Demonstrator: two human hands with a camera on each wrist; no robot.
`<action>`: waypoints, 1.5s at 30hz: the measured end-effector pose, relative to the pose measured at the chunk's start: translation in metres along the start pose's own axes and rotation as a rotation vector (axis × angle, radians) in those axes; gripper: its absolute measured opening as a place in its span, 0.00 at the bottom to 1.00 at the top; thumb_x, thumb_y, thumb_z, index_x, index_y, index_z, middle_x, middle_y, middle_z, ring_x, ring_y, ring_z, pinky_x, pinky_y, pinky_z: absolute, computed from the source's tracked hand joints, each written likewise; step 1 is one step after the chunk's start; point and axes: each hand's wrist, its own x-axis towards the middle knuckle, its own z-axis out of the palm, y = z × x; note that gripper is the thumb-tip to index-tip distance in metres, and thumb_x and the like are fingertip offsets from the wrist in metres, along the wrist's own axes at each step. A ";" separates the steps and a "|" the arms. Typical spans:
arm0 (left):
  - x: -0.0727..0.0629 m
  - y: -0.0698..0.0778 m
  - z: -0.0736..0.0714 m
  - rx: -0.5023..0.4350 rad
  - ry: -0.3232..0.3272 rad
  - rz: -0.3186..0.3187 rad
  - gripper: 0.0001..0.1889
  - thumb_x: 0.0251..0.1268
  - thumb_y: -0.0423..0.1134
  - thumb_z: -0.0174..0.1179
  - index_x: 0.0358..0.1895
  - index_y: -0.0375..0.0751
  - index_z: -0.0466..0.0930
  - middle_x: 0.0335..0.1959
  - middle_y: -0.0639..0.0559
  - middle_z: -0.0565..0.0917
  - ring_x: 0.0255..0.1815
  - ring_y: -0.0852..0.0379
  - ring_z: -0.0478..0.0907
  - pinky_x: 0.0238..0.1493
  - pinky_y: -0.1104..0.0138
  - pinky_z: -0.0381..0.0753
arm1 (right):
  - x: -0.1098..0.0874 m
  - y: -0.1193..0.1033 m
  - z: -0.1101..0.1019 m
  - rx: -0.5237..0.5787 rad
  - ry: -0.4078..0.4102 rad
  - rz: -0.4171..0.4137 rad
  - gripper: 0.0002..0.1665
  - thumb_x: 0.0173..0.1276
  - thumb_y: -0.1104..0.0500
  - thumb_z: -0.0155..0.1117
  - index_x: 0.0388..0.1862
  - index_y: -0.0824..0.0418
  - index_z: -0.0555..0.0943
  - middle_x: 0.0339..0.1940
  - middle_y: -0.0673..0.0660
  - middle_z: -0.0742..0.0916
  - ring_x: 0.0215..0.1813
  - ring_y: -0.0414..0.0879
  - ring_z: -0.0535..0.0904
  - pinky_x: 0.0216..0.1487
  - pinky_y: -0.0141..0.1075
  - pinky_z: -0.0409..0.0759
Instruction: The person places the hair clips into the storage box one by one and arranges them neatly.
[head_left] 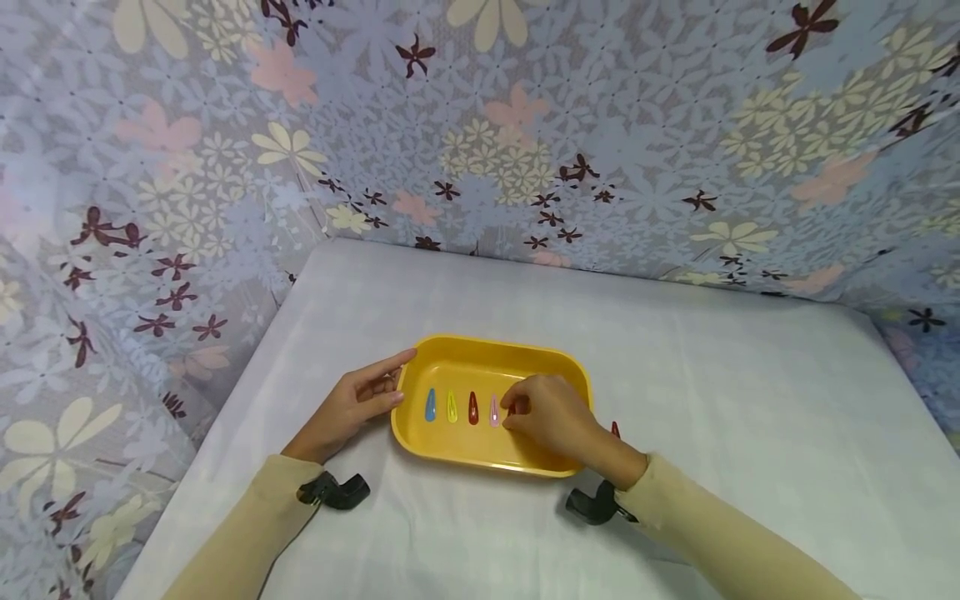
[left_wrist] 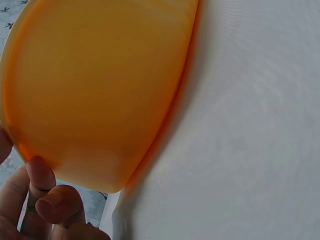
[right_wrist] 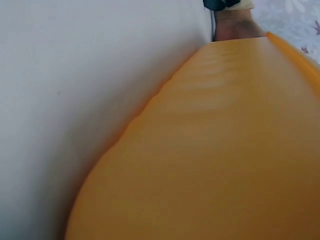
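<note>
A yellow tray sits on the white-covered table, with a row of snap hair clips inside: a blue clip, a yellow clip, a dark red clip and a pink clip. My left hand holds the tray's left end, index finger and thumb at the rim; other fingers bend against the outer wall in the left wrist view. Inside the tray, my right hand pinches a red hair clip just right of the pink one, mostly hidden by the fingers.
Another red clip lies on the table right of the tray, partly behind the right wrist. Black wrist cameras jut from both sleeves, close to the tray's near side. Flower-patterned cloth rises behind the table and along its left side.
</note>
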 end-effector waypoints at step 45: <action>0.000 0.000 0.002 0.001 0.015 -0.025 0.31 0.72 0.30 0.62 0.76 0.47 0.69 0.44 0.40 0.69 0.39 0.54 0.70 0.33 0.73 0.73 | -0.108 0.105 -0.026 0.119 0.297 0.146 0.11 0.63 0.57 0.78 0.44 0.53 0.91 0.30 0.43 0.85 0.24 0.38 0.76 0.27 0.31 0.73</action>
